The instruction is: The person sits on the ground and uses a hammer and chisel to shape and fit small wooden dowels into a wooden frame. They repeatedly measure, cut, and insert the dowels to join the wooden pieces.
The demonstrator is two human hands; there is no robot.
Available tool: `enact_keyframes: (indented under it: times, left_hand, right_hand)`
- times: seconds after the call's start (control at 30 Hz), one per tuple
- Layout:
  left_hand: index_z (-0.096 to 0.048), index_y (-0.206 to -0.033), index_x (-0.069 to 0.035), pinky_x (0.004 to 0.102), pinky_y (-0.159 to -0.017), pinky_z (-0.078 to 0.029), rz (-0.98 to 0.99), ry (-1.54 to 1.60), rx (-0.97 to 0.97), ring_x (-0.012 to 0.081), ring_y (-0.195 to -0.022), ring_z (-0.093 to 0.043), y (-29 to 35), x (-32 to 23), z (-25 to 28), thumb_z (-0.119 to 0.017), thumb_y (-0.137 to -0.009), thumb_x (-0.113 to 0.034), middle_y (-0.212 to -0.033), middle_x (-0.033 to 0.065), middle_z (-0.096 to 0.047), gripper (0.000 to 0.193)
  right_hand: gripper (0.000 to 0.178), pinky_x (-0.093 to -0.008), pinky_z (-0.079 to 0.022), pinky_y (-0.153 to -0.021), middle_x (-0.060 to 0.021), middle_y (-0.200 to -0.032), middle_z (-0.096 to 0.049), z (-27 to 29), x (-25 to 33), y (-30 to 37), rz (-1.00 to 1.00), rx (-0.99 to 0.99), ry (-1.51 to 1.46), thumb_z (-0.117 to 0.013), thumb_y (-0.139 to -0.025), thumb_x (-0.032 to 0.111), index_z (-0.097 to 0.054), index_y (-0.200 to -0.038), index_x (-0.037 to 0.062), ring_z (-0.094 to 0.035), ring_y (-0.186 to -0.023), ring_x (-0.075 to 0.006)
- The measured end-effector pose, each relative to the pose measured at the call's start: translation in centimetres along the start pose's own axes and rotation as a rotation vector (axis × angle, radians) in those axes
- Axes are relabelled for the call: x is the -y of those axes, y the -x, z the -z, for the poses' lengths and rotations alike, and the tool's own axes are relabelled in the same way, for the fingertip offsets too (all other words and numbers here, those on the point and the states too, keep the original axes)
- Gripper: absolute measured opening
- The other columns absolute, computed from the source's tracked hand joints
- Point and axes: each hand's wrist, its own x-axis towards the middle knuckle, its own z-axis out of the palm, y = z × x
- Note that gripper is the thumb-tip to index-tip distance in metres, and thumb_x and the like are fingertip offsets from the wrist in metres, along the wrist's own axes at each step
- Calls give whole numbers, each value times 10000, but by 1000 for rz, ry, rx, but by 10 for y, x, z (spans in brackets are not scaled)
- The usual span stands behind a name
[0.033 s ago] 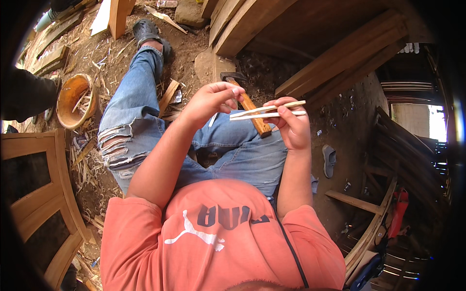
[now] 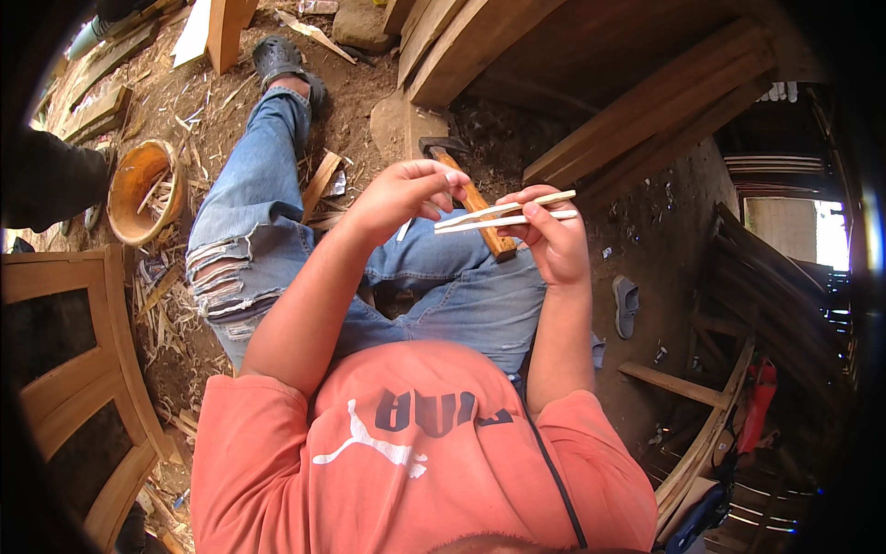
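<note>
My right hand [image 2: 558, 235] pinches two slim, pale wooden sticks [image 2: 480, 222] between thumb and fingers. They point left, their far ends close together and their near ends spread apart. My left hand [image 2: 411, 194] is just left of the stick tips, its fingers curled and the thumb near the forefinger. Below its palm shows a short white strip [image 2: 404, 230]; whether the hand grips it I cannot tell. Behind the hands a tool with a dark metal head and a wooden handle [image 2: 499, 242] leans over my jeans [image 2: 425, 251]; my hands partly cover it.
An orange bucket [image 2: 118, 208] with wood scraps stands at the left, beside another person's dark-clad leg [image 2: 55, 180]. Wood shavings litter the soil. A wooden frame [image 2: 115, 332] is at the near left, and heavy planks [image 2: 646, 106] rise at the far right. A loose clog [image 2: 626, 305] lies right.
The two sticks have shifted very slightly left and tilted a little in my right hand. My left hand has barely moved.
</note>
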Motion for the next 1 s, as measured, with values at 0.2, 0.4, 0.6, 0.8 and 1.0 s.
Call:
enact_keyframes:
  times: [0.2,0.4,0.6,0.8,1.0]
  left_hand:
    - [-740,-1196,26,252,-668,-489,69,-68,329,89,-775,-638,-1,6,0,-756,-1022,-189,-948,56,-751,277]
    - [-731,-1214,56,265,-682,-508,35,-187,326,98,-787,-642,0,7,-1,-799,-967,-82,-928,53,-741,292]
    - [-760,-1173,59,261,-681,-511,51,-410,251,93,-754,-644,3,3,-4,-829,-938,-97,-880,40,-746,290]
    - [-790,-1120,40,270,-679,-508,87,-619,166,89,-732,-641,4,7,-4,-839,-907,-64,-803,25,-733,242]
    - [-802,-1133,35,267,-651,-515,78,-596,-31,75,-706,-637,12,-4,1,-833,-915,-69,-821,22,-747,243]
  right_hand:
    - [186,-378,-687,-824,-238,-1140,-755,1,-6,-4,-108,-11,47,-610,-1046,56,-671,-1189,-47,-780,-1006,-290]
    - [178,-356,-686,-799,-230,-1108,-764,0,-2,-6,-145,-15,119,-616,-1051,67,-674,-1175,-46,-786,-972,-278]
    - [174,-344,-681,-798,-219,-1100,-769,0,-3,-9,-173,-13,176,-637,-1040,67,-680,-1163,-48,-787,-966,-266]
    - [253,-353,-679,-810,-213,-1121,-771,8,-19,-10,-202,19,279,-662,-1046,140,-660,-1230,-34,-786,-970,-252]
    - [435,-326,-619,-884,-158,-1185,-756,25,-38,-10,-51,-53,207,-701,-1065,236,-584,-1393,-25,-754,-1025,-199]
